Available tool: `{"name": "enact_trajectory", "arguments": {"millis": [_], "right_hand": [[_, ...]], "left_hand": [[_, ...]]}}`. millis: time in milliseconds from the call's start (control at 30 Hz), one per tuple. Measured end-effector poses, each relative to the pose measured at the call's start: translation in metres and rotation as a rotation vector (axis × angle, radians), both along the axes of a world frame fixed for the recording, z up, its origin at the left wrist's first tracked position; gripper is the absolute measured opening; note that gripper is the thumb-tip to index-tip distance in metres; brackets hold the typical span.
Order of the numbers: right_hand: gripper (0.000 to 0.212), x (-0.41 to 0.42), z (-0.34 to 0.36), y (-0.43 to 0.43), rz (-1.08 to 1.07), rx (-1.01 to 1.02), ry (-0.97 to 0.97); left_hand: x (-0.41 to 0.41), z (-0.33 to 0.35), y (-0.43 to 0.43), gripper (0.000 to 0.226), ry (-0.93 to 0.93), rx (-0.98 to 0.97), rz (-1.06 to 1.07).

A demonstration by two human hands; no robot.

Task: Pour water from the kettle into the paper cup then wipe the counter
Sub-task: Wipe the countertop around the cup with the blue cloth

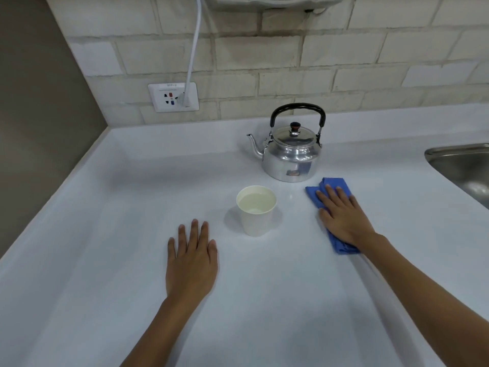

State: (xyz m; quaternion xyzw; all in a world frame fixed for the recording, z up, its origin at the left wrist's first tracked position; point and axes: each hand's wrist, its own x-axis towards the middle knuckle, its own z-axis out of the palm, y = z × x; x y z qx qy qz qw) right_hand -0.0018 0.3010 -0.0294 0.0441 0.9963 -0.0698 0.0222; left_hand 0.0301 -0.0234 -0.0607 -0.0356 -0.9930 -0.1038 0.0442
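Flat and spread, my right hand [341, 215] presses down on the blue cloth [332, 215], pinning it to the counter [105, 260] with the palm instead of pinching it; the fingers lie straight across the folds. My left hand [191, 263] rests open on the bare counter, holding nothing, just near the cup's [256, 210] left side.

Water shows in the cup close to the rim, and the kettle [291, 152] stands upright behind it with its lid on and spout pointing left, so I judge the pouring done and the wiping the step in hand.

To wipe well, I should keep the palm weight even so the whole cloth drags rather than bunching under my fingers, and sweep in overlapping passes. I see no clear puddle on the white surface, so I would cover the stretch around cup and kettle, where drips are likeliest.

What stands in the way is the cup itself: full, light paper, just left of the cloth. A sideways stroke that clips it could tip it, so I should work away from it or steady it with my free left hand. The kettle sits just beyond the cloth's far edge, limiting a forward push. A sink [465, 165] lies off to the right, and a socket [173, 98] with a cable plugged in sits on the tiled wall, well apart.
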Motion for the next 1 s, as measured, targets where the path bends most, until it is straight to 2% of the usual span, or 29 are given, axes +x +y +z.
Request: {"name": "enact_trajectory", "arguments": {"millis": [167,267,467,633,900,1000], "right_hand": [[0.055,0.068,-0.009,-0.053,0.179,-0.025,0.080],[0.053,0.106,-0.017,-0.057,0.266,-0.061,0.111],[0.051,0.087,-0.004,-0.012,0.109,-0.031,0.060],[0.056,0.087,-0.007,-0.036,-0.031,-0.005,0.067],[0.066,0.132,-0.016,-0.141,0.116,-0.031,0.112],[0.060,0.131,-0.016,-0.152,0.165,-0.083,0.089]], "left_hand": [[-0.001,-0.002,-0.001,0.053,-0.011,0.011,0.004],[-0.002,-0.001,-0.001,0.053,-0.020,0.014,-0.002],[-0.001,0.001,-0.005,0.052,-0.031,0.022,-0.013],[-0.001,0.001,-0.002,0.052,-0.040,0.017,-0.008],[-0.002,-0.001,-0.001,0.052,-0.034,-0.006,0.002],[-0.002,-0.001,-0.002,0.052,-0.042,-0.005,0.002]]}}
